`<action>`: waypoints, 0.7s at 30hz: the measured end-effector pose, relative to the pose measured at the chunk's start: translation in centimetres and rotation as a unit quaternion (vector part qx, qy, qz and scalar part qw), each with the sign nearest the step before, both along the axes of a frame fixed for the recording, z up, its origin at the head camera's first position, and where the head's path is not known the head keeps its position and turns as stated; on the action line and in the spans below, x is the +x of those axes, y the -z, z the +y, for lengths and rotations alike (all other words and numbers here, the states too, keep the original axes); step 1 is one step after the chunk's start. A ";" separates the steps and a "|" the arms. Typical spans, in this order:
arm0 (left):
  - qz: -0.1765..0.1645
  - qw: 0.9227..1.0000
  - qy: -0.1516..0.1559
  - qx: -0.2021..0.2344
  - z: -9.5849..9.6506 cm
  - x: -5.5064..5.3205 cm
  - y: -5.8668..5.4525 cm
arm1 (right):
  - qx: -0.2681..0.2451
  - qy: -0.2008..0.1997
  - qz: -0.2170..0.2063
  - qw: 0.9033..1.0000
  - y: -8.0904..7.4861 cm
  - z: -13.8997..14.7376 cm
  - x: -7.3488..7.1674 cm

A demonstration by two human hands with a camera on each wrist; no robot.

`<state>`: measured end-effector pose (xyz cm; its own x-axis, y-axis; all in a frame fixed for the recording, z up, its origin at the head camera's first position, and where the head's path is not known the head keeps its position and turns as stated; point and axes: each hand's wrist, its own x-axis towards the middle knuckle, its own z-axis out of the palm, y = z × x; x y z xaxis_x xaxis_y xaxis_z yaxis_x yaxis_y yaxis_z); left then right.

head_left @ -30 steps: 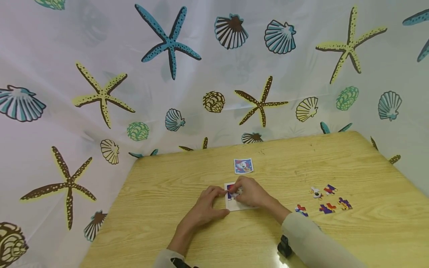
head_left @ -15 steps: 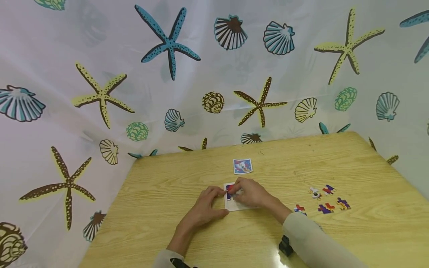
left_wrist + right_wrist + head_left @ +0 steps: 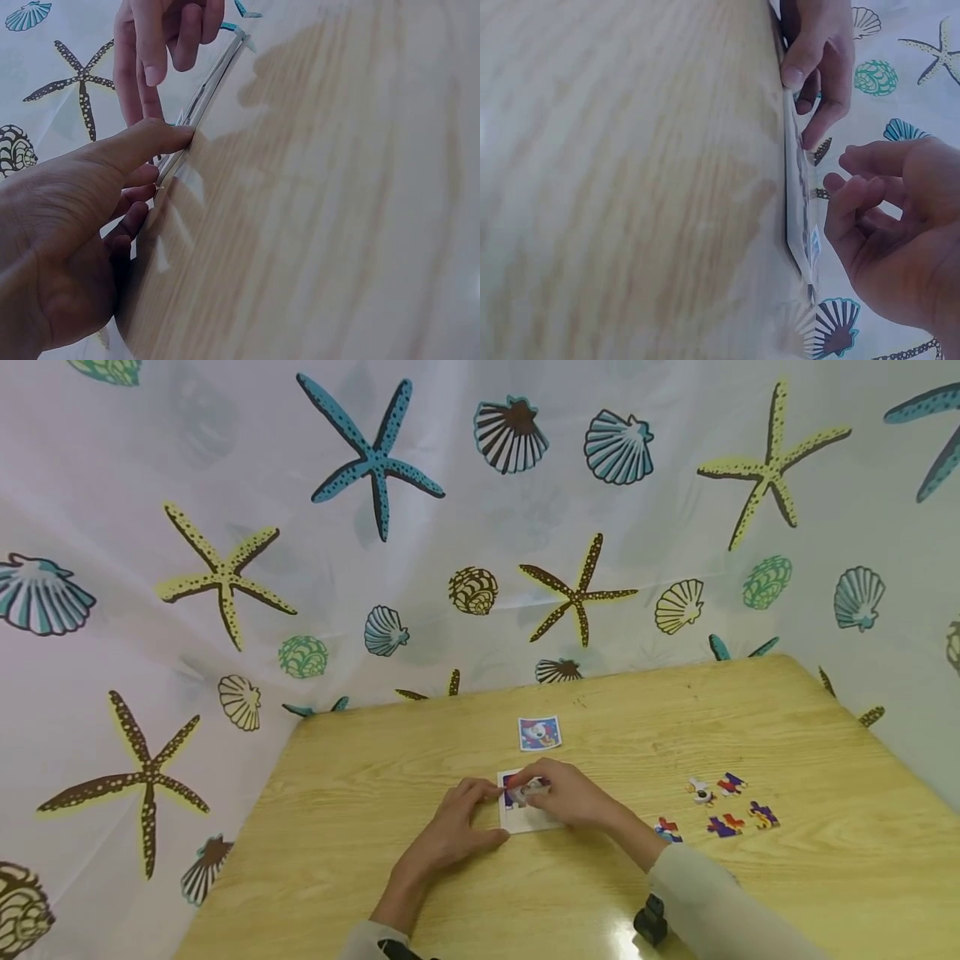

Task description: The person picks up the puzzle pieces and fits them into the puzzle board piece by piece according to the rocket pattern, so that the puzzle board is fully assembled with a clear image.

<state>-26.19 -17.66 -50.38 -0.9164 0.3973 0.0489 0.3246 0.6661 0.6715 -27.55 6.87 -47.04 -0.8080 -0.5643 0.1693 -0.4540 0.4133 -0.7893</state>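
Note:
A small white puzzle board (image 3: 536,823) lies on the table, with blue, red and white pieces (image 3: 516,798) in its upper left part. My left hand (image 3: 456,831) holds the board at its left side, thumb near the lower left corner; in the left wrist view the thumb (image 3: 169,136) presses the near edge. My right hand (image 3: 573,795) hovers over the board's right part with bent fingers. In the right wrist view its fingers (image 3: 851,199) stand apart from the board, and no piece shows between them. The hand hides part of the pieces.
A square picture card (image 3: 539,733) lies just beyond the board. Several loose jigsaw pieces (image 3: 724,825) lie to the right on the wooden table (image 3: 390,752). A curtain (image 3: 420,577) printed with shells and starfish hangs behind the table's far edge.
My right hand has drawn slightly up and right from the pieces, and more of them shows beneath it. The left hand has stayed at the board's edge.

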 end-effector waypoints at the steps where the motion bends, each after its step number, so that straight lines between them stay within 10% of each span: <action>1: -0.001 1.000 -0.001 -0.001 0.0 0.0 0.0 | -0.004 0.000 -0.006 1.000 -0.2 0.1 0.1; 10: -0.007 1.000 -0.007 -0.011 0.1 -0.1 -0.2 | -0.048 0.041 -0.110 0.992 -0.6 1.6 0.6; 21: -0.005 1.000 -0.014 -0.011 0.1 0.0 -0.1 | -0.069 0.043 -0.128 0.988 0.0 3.2 0.5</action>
<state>-26.18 -17.54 -50.27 -0.9273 0.3731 0.0307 0.2993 0.6899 0.6591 -27.10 10.04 -47.07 -0.8785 -0.4772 0.0226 -0.1993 0.3231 -0.9252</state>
